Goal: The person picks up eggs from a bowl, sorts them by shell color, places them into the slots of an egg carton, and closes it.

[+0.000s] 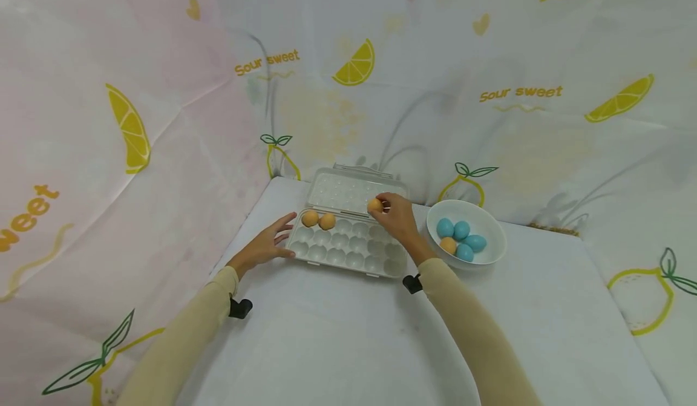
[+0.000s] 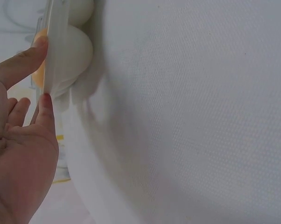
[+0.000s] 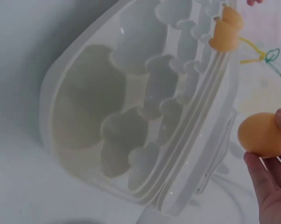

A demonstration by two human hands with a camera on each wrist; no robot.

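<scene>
Apparently, egg step: filling the tray [image 1: 339,241], two orange eggs [image 1: 310,218] seated at its far-left corner.
Right hand [image 1: 396,215]: fingertips pinching another egg [image 1: 374,206] above the tray's far edge.
Left hand [image 1: 265,246]: fingers apart, touching the tray's left edge.
Bowl [image 1: 493,236]: desk's [image 1: 337,333] far edge, right of tray.
Next move: probably calls for lowering into a free far-row cup [image 1: 343,226].

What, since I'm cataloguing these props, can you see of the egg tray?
The tray is white and looks like plastic, with three rows of rounded cups and a translucent lid folded open along its far side. It stands cups-up on the white table. Two orange eggs sit at the left end of its far row. The left hand touches its left end.
</scene>
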